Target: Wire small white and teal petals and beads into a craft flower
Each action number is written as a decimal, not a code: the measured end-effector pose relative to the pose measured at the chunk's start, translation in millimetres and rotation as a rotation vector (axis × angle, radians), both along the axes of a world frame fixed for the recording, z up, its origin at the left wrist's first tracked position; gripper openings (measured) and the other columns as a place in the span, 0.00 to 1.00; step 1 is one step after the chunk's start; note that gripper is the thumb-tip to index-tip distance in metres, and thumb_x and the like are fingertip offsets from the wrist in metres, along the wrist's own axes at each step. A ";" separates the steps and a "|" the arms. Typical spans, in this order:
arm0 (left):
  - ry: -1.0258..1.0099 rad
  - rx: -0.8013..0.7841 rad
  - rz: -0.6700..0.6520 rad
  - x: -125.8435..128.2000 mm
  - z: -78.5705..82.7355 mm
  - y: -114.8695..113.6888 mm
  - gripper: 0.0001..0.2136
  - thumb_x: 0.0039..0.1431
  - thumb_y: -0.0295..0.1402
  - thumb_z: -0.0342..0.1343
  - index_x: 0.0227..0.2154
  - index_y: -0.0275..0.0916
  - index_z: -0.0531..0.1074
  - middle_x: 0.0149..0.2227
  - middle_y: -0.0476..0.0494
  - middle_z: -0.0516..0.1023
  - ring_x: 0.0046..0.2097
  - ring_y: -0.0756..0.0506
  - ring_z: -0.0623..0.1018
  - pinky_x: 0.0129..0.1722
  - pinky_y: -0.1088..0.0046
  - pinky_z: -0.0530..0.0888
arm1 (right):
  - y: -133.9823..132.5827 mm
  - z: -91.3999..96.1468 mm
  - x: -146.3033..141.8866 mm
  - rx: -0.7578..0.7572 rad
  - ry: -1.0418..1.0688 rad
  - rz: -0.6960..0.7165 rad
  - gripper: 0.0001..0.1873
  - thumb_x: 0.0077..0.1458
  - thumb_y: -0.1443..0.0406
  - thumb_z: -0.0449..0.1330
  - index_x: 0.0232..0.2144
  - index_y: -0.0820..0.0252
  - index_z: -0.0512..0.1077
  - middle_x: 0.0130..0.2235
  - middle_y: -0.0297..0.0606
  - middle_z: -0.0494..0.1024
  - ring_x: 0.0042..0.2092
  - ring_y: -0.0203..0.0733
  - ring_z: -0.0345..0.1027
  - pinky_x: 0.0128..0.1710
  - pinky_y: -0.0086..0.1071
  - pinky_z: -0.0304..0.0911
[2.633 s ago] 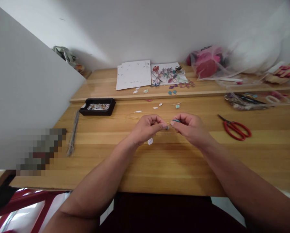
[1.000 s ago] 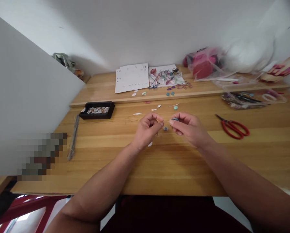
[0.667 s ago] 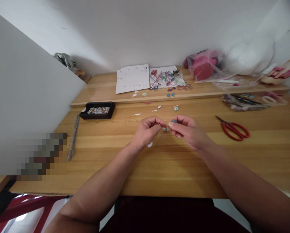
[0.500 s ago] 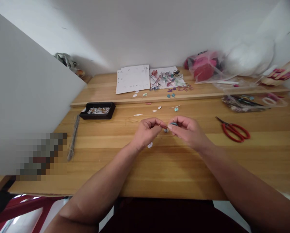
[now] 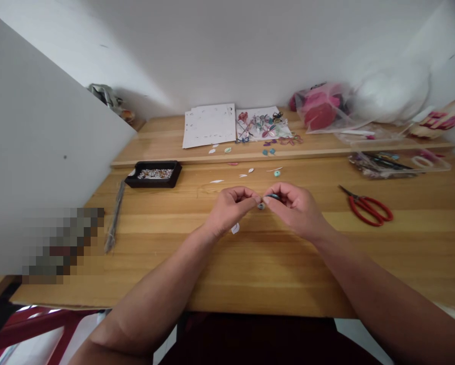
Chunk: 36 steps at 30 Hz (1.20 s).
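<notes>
Over the middle of the wooden table, my left hand point(image 5: 235, 207) and my right hand point(image 5: 291, 205) meet at the fingertips. Between the right thumb and fingers I pinch a small dark blue-green piece point(image 5: 274, 196), mostly covered by the fingers. The left thumb and forefinger are pressed together close to it; what they hold, if anything, is too small to name. Just below the fingertips shows a small round spool-like thing point(image 5: 261, 206). A white leaf-shaped cutout point(image 5: 235, 228) lies on the table by the left wrist.
Red-handled pliers point(image 5: 370, 207) lie to the right. A black tray of beads point(image 5: 154, 175) and a bundle of thin wires point(image 5: 115, 218) are at left. Small cutouts, a teal spool point(image 5: 277, 173), paper sheets point(image 5: 210, 124), wire flowers point(image 5: 265, 125) and a plastic box of tools point(image 5: 398, 161) stand further back.
The left fingertips have closed in on the right ones, and the reddish tip seen between them is now hidden. The view has shifted very slightly; other things stay where they were.
</notes>
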State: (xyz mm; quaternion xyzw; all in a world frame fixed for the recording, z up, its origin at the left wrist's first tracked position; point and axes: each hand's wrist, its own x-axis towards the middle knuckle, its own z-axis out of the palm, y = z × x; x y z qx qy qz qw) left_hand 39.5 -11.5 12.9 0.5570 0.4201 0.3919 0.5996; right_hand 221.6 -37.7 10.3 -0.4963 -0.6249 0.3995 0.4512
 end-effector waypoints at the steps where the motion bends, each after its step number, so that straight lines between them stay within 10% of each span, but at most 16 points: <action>1: 0.004 -0.004 -0.001 -0.1 -0.3 0.3 0.12 0.50 0.41 0.66 0.28 0.35 0.77 0.25 0.50 0.74 0.25 0.55 0.64 0.26 0.76 0.60 | 0.0 -0.1 0.0 0.006 -0.004 -0.003 0.07 0.58 0.61 0.63 0.34 0.59 0.74 0.29 0.32 0.72 0.28 0.34 0.59 0.28 0.31 0.55; 10: 0.104 0.186 0.026 -1.1 -1.1 0.1 0.12 0.55 0.40 0.63 0.29 0.35 0.76 0.22 0.52 0.69 0.23 0.54 0.61 0.23 0.76 0.58 | 2.8 1.8 -1.4 -0.117 0.150 0.009 0.13 0.53 0.57 0.68 0.35 0.58 0.73 0.30 0.33 0.74 0.28 0.33 0.63 0.25 0.28 0.56; 17: 0.357 0.846 0.121 -1.0 -6.4 -3.9 0.04 0.60 0.27 0.56 0.31 0.37 0.75 0.21 0.54 0.66 0.24 0.53 0.63 0.25 0.76 0.62 | 8.3 2.0 3.2 -0.705 0.519 0.105 0.23 0.47 0.48 0.69 0.27 0.62 0.72 0.23 0.33 0.70 0.20 0.30 0.59 0.14 0.23 0.41; 23: 0.463 1.182 0.090 -3.0 -9.7 -2.2 0.05 0.60 0.22 0.54 0.33 0.36 0.74 0.25 0.49 0.72 0.27 0.51 0.69 0.30 0.75 0.67 | 9.2 4.2 1.0 -0.812 0.621 0.094 0.12 0.44 0.62 0.69 0.23 0.62 0.70 0.21 0.31 0.69 0.19 0.27 0.57 0.14 0.21 0.39; 30: 0.379 1.036 0.135 -0.3 -9.5 -3.5 0.04 0.59 0.24 0.56 0.31 0.37 0.74 0.22 0.53 0.67 0.25 0.52 0.66 0.27 0.76 0.65 | 6.8 5.7 -1.2 -0.669 0.578 0.104 0.17 0.37 0.61 0.72 0.21 0.61 0.68 0.21 0.30 0.68 0.20 0.27 0.56 0.16 0.22 0.40; 36: 0.269 0.443 0.062 -0.6 3.2 -6.8 0.06 0.57 0.33 0.60 0.27 0.37 0.75 0.18 0.56 0.60 0.22 0.54 0.58 0.23 0.75 0.57 | 5.0 6.4 1.0 -0.412 0.361 0.114 0.18 0.44 0.55 0.71 0.25 0.60 0.69 0.23 0.30 0.69 0.23 0.30 0.58 0.20 0.26 0.45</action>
